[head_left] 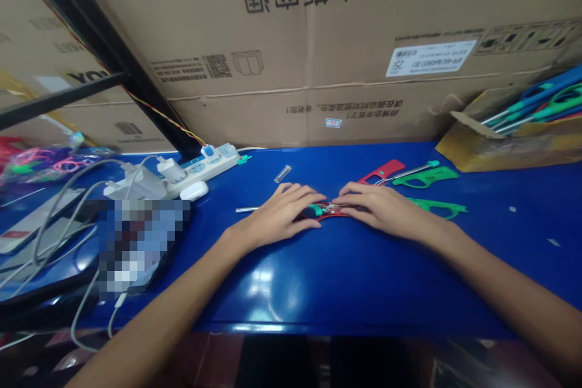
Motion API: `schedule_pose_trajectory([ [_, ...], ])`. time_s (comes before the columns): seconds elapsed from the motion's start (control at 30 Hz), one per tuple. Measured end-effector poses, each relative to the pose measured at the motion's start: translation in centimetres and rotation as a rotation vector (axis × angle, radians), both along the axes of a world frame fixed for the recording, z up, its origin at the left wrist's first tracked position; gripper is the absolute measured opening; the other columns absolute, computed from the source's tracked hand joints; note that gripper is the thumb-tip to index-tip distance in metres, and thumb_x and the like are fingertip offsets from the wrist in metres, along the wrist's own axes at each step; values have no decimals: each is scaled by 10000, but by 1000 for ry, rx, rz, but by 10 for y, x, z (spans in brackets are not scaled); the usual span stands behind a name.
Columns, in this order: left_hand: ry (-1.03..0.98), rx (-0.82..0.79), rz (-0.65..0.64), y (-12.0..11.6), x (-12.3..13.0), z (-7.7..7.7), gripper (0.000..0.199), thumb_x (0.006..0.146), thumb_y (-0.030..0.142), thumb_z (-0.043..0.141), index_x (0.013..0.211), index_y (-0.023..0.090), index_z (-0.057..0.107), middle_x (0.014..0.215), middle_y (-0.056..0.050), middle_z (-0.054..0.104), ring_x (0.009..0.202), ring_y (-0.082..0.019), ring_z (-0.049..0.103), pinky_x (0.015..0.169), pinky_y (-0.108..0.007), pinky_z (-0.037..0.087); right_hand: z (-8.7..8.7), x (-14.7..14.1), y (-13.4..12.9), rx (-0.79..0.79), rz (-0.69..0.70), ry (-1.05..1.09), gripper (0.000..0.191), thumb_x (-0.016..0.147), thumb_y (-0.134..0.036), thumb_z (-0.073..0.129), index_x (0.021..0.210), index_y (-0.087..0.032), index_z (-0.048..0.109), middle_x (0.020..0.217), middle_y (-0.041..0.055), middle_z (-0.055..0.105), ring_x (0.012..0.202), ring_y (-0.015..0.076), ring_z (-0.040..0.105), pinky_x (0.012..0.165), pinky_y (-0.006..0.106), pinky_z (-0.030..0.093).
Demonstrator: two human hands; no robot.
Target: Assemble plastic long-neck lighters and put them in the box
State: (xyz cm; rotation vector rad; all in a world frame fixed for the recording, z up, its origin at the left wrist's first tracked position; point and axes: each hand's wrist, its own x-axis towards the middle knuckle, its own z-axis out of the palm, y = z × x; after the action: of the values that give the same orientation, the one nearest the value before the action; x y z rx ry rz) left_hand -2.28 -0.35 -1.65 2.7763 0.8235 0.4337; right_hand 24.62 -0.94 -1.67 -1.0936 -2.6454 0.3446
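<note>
A red handle shell (337,210) lies on the blue table in front of me, with thin wires and small parts inside it. My left hand (288,211) is closed over a metal rod (247,210) with a green collar (314,210); the rod sticks out to the left. From the other side my right hand (376,205) grips the shell, fingertips bent at its middle. The fingers hide much of both parts. Behind my right hand lie another red shell (386,170), a second metal rod (414,168) with wires, and two green shells (430,177).
A small clear tube (282,174) lies behind my left hand. To the left are a power strip (200,170), chargers, cables and a blurred phone (145,248). An open carton (495,148) with similar green and blue tools stands back right. A large cardboard box (282,73) forms the back.
</note>
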Motion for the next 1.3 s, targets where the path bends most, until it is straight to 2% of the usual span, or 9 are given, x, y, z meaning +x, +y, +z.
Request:
schedule_pose_trajectory([
  [0.13, -10, 81, 145, 8, -8, 5, 449, 995, 497, 527, 1369, 249, 521, 1344, -63, 589, 1257, -253, 514, 1059, -415, 356, 0, 2, 0, 6, 10, -7, 374, 1039, -398, 421, 1273, -267, 682, 1214, 73, 663, 982, 211, 670, 849, 367, 539],
  [0.27, -32, 173, 306, 19, -21, 8, 346, 1039, 426, 462, 1288, 216, 580, 1331, -81, 588, 1188, -251, 541, 998, -403, 406, 4, 2, -2, 41, -1, -4, 406, 1046, -428, 396, 1336, -285, 642, 1280, 77, 632, 986, 208, 671, 848, 366, 542],
  [0.47, 22, 209, 325, 25, -28, 4, 309, 1039, 388, 474, 1271, 219, 588, 1328, -69, 589, 1150, -240, 550, 968, -387, 422, 2, -4, -7, 86, 67, -24, 391, 1033, -455, 427, 1366, -365, 610, 1312, 58, 602, 927, 190, 676, 782, 346, 554],
  [0.7, -3, 224, 505, 31, -35, 2, 237, 1026, 277, 490, 1217, 192, 603, 1274, -74, 612, 1146, -254, 566, 962, -401, 440, -6, -7, -3, 65, 86, 19, 354, 1038, -368, 439, 1309, -312, 660, 1263, 68, 617, 915, 179, 673, 762, 332, 555],
  [0.83, 23, 192, 533, 32, -35, 0, 229, 1019, 284, 502, 1195, 191, 615, 1260, -72, 618, 1133, -257, 575, 938, -404, 456, -3, -8, -5, 39, 71, 22, 344, 1032, -372, 454, 1301, -317, 661, 1271, 61, 624, 920, 182, 679, 754, 331, 554],
  [1.03, 21, 171, 494, 30, -33, -2, 247, 1025, 322, 497, 1217, 218, 612, 1237, -60, 633, 1094, -240, 589, 908, -385, 460, 5, -6, -6, 70, 12, 32, 523, 1008, -473, 480, 1492, -277, 461, 1381, 83, 591, 1085, 239, 662, 825, 371, 561],
  [1.1, 16, 167, 486, 31, -33, -2, 248, 1025, 328, 498, 1219, 222, 612, 1229, -56, 640, 1086, -238, 591, 905, -380, 458, 11, 3, -1, 105, -26, 51, 488, 1004, -483, 476, 1435, -260, 530, 1368, 87, 604, 1109, 243, 654, 865, 377, 546],
  [1.17, 15, 166, 472, 31, -33, -2, 250, 1025, 332, 501, 1222, 224, 611, 1221, -50, 648, 1081, -236, 591, 910, -378, 455, 19, 21, 7, 119, -80, 39, 414, 993, -495, 480, 1266, -245, 666, 1266, 86, 664, 1046, 242, 674, 853, 373, 535],
  [1.3, 17, 171, 452, 29, -31, -1, 261, 1026, 336, 503, 1233, 215, 606, 1215, -51, 656, 1077, -233, 594, 916, -373, 450, 32, 66, 22, -11, -221, -75, 423, 889, -610, 578, 1017, -248, 756, 1079, 75, 738, 910, 255, 691, 766, 375, 521],
])
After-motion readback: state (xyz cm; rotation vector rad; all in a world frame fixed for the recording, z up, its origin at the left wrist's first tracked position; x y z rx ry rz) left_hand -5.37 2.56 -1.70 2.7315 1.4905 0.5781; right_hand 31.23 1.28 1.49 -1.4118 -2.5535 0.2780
